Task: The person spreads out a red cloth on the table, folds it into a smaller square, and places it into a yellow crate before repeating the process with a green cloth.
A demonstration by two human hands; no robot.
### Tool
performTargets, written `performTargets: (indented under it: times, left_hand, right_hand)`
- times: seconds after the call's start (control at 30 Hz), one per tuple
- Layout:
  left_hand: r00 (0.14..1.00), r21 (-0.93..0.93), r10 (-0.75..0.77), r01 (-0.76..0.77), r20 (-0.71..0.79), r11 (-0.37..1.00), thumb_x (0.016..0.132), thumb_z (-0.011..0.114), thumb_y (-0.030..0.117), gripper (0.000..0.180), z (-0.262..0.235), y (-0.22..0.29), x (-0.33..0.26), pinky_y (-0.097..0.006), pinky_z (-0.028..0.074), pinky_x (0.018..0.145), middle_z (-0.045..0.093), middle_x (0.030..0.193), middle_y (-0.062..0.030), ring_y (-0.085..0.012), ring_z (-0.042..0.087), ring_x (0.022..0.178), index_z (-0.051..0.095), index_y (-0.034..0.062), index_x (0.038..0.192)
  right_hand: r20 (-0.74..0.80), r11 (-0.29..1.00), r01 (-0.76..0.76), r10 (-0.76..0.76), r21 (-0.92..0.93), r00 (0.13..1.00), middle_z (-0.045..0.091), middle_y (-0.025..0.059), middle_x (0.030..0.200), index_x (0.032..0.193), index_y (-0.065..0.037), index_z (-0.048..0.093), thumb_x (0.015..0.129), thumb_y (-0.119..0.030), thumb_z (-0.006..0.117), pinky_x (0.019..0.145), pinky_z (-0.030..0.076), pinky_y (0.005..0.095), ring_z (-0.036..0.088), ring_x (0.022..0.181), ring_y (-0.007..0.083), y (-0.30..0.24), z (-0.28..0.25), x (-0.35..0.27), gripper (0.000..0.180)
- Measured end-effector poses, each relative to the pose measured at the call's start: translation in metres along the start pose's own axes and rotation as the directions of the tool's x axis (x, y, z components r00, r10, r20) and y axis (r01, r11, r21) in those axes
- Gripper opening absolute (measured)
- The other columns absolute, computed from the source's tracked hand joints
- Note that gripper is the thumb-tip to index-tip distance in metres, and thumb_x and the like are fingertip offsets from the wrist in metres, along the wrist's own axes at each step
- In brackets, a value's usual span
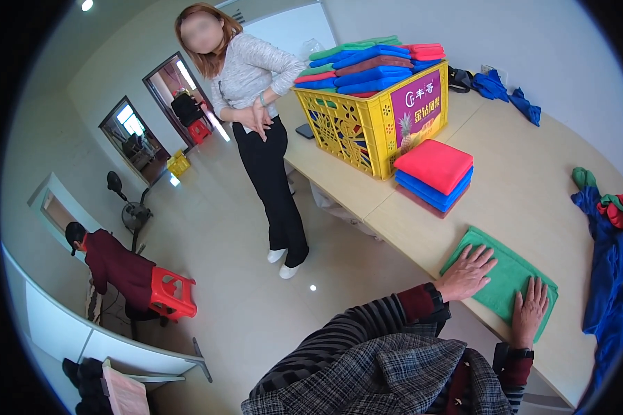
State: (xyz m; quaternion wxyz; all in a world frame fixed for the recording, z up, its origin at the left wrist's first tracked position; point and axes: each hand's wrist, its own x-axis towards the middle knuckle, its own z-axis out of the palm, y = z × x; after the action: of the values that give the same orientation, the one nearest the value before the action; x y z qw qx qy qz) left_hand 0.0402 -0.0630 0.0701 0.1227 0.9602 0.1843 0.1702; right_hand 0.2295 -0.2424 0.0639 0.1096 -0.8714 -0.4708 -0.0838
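Note:
A folded green towel (509, 271) lies on the light wooden table (526, 173) near its front edge. My left hand (467, 272) rests flat on the towel's left part, fingers spread. My right hand (530, 309) presses flat on its right part. Neither hand grips anything. Just beyond the green towel sits a small stack of folded towels (435, 173), red on top, blue and dark red beneath.
A yellow plastic crate (374, 117) heaped with folded towels stands at the table's far left. Loose blue, green and red cloths (612, 242) pile at the right. A standing person (259, 124) faces the table; another person (114, 266) sits on a red stool.

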Motion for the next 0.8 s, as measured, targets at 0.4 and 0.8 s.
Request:
performTargets:
  times: [0.4, 0.8]
  left_hand:
    - [0.998, -0.022, 0.02, -0.021, -0.065, 1.0, 0.1, 0.055, 0.03, 0.055, 0.004, -0.001, -0.001, -0.056, 0.017, 0.123, 0.036, 0.158, -0.0177, -0.0344, 0.027, 0.15, 0.048, 0.0037, 0.147]
    - [0.848, -0.895, 0.365, -0.245, -0.384, -0.372, 0.101, 0.057, 0.054, 0.051, -0.201, 0.1, 0.002, -0.039, 0.047, 0.098, 0.064, 0.102, -0.0111, -0.0225, 0.061, 0.104, 0.055, 0.0033, 0.105]
  right_hand:
    - [-0.041, 1.0, -0.001, 0.001, -0.006, 0.999, 0.039, 0.0163, 0.159, 0.153, -0.007, 0.041, 0.104, -0.033, 0.048, 0.124, 0.02, 0.0477, 0.029, 0.15, 0.0336, 0.0, -0.001, -0.004, 0.056]
    - [-0.002, 0.999, -0.033, 0.033, 0.027, 0.999, 0.036, 0.0129, 0.162, 0.154, -0.009, 0.041, 0.104, -0.031, 0.05, 0.124, 0.019, 0.0484, 0.027, 0.152, 0.0332, 0.011, 0.011, -0.002, 0.055]
